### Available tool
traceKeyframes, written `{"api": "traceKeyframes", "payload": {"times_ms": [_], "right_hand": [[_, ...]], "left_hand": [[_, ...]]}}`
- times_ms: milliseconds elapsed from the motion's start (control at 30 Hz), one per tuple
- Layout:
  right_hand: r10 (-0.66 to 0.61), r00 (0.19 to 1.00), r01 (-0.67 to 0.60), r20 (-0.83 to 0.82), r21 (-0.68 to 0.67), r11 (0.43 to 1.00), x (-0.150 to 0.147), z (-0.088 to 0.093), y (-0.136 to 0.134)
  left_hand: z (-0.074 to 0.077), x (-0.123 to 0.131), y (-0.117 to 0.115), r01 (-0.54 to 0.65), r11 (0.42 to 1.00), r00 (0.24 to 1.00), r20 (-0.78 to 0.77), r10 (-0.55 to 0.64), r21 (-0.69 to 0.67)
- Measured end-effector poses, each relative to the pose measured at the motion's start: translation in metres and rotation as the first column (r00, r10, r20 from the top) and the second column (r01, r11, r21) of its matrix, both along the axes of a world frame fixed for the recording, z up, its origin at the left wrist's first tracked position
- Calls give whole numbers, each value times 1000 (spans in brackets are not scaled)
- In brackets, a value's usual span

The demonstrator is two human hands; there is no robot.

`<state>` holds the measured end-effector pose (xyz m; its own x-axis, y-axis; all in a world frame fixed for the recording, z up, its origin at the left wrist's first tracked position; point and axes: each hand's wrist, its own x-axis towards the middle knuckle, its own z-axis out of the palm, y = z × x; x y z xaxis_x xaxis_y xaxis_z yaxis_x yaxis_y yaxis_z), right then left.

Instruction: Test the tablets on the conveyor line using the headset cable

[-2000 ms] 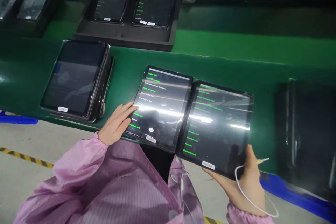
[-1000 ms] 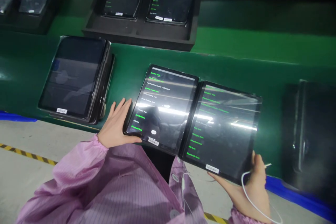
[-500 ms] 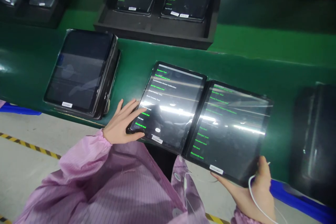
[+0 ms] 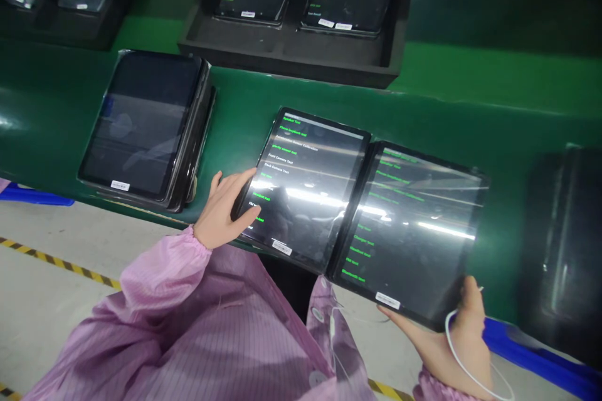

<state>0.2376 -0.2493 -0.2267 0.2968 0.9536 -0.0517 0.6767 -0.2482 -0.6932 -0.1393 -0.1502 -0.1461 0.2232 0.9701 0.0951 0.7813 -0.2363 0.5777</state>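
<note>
Two black tablets lie side by side on the green bench, both showing lists of green and white text. My left hand [image 4: 224,208] grips the near left edge of the left tablet [image 4: 308,185], thumb on its screen near the lower lines. My right hand [image 4: 454,341] holds the near right corner of the right tablet [image 4: 414,225] from below, its thumb on the bezel. A white cable [image 4: 463,363] loops over that hand. The right tablet's near edge sticks out past the bench edge.
A stack of dark tablets in clear wrap [image 4: 143,122] sits to the left. A black foam tray [image 4: 291,53] behind holds two lit tablets. Another tray [image 4: 56,0] is far left. A dark bulky object [image 4: 564,244] lies on the right. A blue rail [image 4: 540,354] runs below.
My left hand slid from the bench onto the left tablet's edge, thumb now on the screen, and the list there has shifted. The view moved slightly; the right hand kept its hold.
</note>
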Motion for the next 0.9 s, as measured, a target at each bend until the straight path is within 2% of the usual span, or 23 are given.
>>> {"api": "traceKeyframes", "payload": {"times_ms": [133, 333, 567, 700, 800, 867, 900], "right_hand": [[6, 1000, -5, 24, -11, 1000, 1, -1, -1], [1, 1000, -2, 27, 15, 1000, 4, -7, -1], [-33, 999, 32, 5, 83, 996, -1, -11, 3], [-79, 989, 93, -129, 104, 990, -7, -2, -1], [-182, 943, 239, -279, 184, 954, -9, 1, -15], [-361, 858, 451, -366, 197, 871, -9, -3, -23], [-451, 784, 556, -427, 160, 816, -10, -7, -26]], "left_hand": [[-6, 6, 1, -97, 995, 993, 69, 96, 10], [-9, -2, -3, -88, 996, 976, 197, 88, -13], [-13, -6, -8, -18, 999, 997, 72, 15, 39], [-18, -6, -10, -17, 999, 998, 53, 15, 41], [-19, -4, -11, -63, 998, 996, 62, 64, -8], [-18, -2, -10, -113, 993, 989, 96, 116, -34], [-17, -1, -9, -141, 989, 981, 126, 146, -44]]}}
